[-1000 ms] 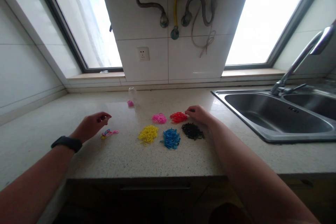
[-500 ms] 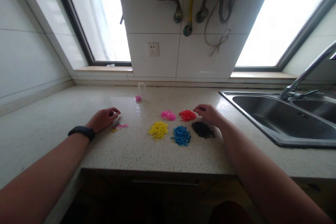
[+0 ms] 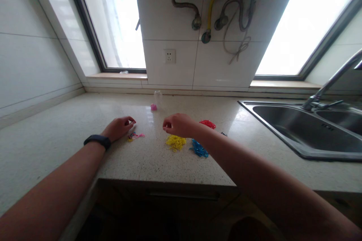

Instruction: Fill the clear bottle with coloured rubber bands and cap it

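My left hand (image 3: 121, 127) rests on the counter with thumb and fingers pinched together; what is between them is too small to make out. Just below its fingertips lies a small mixed cluster of coloured bands (image 3: 135, 136). My right hand (image 3: 178, 124) is closed in a pinch above the far edge of a pile of yellow rubber bands (image 3: 175, 144), its contents hidden. Under the right forearm, a blue pile (image 3: 199, 149) shows in part. Beyond the forearm are a red pile (image 3: 207, 123) and a sliver of a black one (image 3: 224, 134). The pink pile is covered by my right hand.
A clear plastic bottle (image 3: 158, 99) stands toward the wall, with a pink cap (image 3: 153, 107) beside it. On the right is a steel sink (image 3: 283, 128) with a faucet (image 3: 322, 90). The counter's front edge (image 3: 158, 180) runs along the near side.
My right hand has moved left from the red pile to above the yellow one, its forearm now crossing the blue and black piles. My left hand stays by the mixed bands. The view has shifted slightly.
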{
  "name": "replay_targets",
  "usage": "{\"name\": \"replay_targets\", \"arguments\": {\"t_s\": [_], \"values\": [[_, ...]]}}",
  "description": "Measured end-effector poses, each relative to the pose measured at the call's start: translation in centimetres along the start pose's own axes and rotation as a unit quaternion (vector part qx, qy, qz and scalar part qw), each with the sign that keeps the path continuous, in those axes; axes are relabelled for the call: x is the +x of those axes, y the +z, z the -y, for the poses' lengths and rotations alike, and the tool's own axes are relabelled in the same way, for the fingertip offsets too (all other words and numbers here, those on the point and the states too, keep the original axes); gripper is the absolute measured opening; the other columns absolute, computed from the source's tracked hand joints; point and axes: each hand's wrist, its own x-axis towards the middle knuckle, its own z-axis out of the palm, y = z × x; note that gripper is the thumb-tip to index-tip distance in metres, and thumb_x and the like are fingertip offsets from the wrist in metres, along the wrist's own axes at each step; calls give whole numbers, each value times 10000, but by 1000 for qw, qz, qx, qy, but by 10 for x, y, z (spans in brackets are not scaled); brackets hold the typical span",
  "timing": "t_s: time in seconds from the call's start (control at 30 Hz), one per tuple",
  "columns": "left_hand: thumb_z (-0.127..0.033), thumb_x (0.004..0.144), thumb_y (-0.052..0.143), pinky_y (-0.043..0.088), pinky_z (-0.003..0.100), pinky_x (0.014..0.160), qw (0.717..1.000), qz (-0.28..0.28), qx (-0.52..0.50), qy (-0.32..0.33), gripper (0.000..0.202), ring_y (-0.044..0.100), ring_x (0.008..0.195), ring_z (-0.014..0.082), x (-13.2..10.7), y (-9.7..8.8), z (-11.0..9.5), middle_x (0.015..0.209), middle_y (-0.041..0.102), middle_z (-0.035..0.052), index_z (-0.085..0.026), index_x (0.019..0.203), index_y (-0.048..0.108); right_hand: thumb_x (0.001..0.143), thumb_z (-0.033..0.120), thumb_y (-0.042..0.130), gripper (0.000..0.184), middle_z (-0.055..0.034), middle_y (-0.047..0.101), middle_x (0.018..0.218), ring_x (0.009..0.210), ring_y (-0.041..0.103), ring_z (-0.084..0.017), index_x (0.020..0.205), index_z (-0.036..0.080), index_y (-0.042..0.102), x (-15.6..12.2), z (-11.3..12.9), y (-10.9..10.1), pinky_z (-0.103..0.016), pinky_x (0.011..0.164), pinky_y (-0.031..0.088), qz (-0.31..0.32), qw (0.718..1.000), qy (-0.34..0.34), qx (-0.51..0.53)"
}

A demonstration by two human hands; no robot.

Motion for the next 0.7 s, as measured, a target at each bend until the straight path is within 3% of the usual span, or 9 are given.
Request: {"name": "replay_targets", "arguments": {"t_s": [0.17, 0.33, 0.5, 0.7], "values": [[-469, 889, 500, 387, 270, 618, 1000, -14, -3, 5, 372, 556, 622, 159, 1, 2, 1, 713, 634, 16, -198, 1037, 707, 876, 358, 587, 267, -66, 742, 962, 828, 652, -177, 1034, 215, 748, 32, 32, 21, -268, 651, 392, 46, 999, -14, -19], [-467, 889, 500, 388, 271, 616, 1000, -11, -3, 5, 372, 560, 620, 160, 1, 2, 1, 710, 633, 14, -196, 1044, 702, 884, 421, 584, 307, -92, 735, 1028, 970, 668, -235, 1063, 219, 731, 53, 42, 45, -300, 740, 473, 65, 996, -21, -63], [-456, 889, 499, 392, 272, 628, 1000, -3, 5, 15, 356, 579, 644, 164, 2, 2, 2, 741, 649, 22, -203, 1032, 705, 908, 440, 530, 343, -128, 724, 1059, 960, 678, -261, 1022, 194, 740, 58, 46, 63, -338, 745, 506, 41, 995, -18, -85], [-449, 893, 497, 390, 272, 632, 1000, -2, 13, 14, 343, 579, 645, 164, 2, 2, 2, 738, 650, 16, -211, 1026, 704, 915, 332, 501, 300, -127, 726, 1055, 959, 682, -256, 1022, 185, 740, 55, 47, 71, -334, 749, 505, 11, 997, -3, -76]]}}
